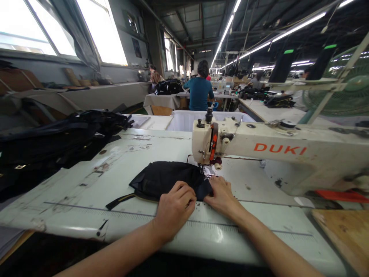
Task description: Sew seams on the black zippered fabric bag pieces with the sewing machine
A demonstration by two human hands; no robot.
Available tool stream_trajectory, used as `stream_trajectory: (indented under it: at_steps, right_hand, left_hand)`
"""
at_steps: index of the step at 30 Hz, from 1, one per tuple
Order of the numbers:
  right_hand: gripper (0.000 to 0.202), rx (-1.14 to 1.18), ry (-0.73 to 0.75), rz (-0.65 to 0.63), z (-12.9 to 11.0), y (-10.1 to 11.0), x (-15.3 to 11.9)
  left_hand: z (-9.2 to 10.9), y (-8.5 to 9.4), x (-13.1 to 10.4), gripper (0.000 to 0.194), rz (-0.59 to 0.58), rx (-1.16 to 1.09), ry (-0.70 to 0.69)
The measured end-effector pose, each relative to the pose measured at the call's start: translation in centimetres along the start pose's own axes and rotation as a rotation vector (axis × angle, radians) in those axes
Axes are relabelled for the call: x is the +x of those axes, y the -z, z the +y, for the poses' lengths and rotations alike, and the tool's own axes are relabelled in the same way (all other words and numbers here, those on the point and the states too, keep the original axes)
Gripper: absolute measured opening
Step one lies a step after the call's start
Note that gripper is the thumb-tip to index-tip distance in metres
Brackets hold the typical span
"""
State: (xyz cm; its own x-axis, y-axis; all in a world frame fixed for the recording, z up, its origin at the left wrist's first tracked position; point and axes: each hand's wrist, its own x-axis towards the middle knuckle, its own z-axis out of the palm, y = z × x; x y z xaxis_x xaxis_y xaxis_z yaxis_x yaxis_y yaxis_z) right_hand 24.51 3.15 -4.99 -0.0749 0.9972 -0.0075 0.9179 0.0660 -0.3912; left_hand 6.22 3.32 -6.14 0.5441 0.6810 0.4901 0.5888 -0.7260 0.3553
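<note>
A black fabric piece (pixel 167 175), shaped like a small pouch, lies on the pale table with its right end at the needle of the sewing machine (pixel 279 148). A strap-like tail with a yellowish line sticks out at its left. My left hand (pixel 176 206) has its fingers curled over the near edge of the fabric, gripping it. Just right of the needle, my right hand (pixel 219 194) pinches a dark flap at the fabric's right end. The fingertips of both hands are partly hidden by the cloth.
A heap of black fabric pieces (pixel 57 138) covers the table's left side. A printed ruler line (pixel 115 214) runs along the front edge. Behind the machine stands a white bin (pixel 181 119); farther back sits a person in a teal top (pixel 200 92). A fan (pixel 343 84) is at right.
</note>
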Motion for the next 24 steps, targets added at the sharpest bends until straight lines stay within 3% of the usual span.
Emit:
stream_trajectory:
  at_steps: [4,9,17,20,24]
  right_hand:
    - [0.008,-0.005,0.001,0.017,0.1,-0.3,0.0]
    - [0.013,-0.012,0.009,0.015,0.3,-0.5,0.0]
    - [0.005,0.003,0.008,0.023,0.3,-0.4,0.0]
    - [0.007,0.016,0.002,0.025,0.2,-0.4,0.0]
    - [0.009,0.018,0.002,0.032,0.3,-0.4,0.1]
  left_hand:
    - [0.1,-0.3,-0.3,0.013,-0.054,0.1,-0.056]
    - [-0.3,0.4,-0.2,0.011,-0.112,0.088,-0.022]
    - [-1.5,3.2,1.5,0.033,-0.436,-0.02,-0.06]
    - [-1.8,3.2,1.8,0.026,-0.445,-0.003,-0.052]
    - [-2.0,2.8,1.7,0.014,-0.355,0.012,-0.089]
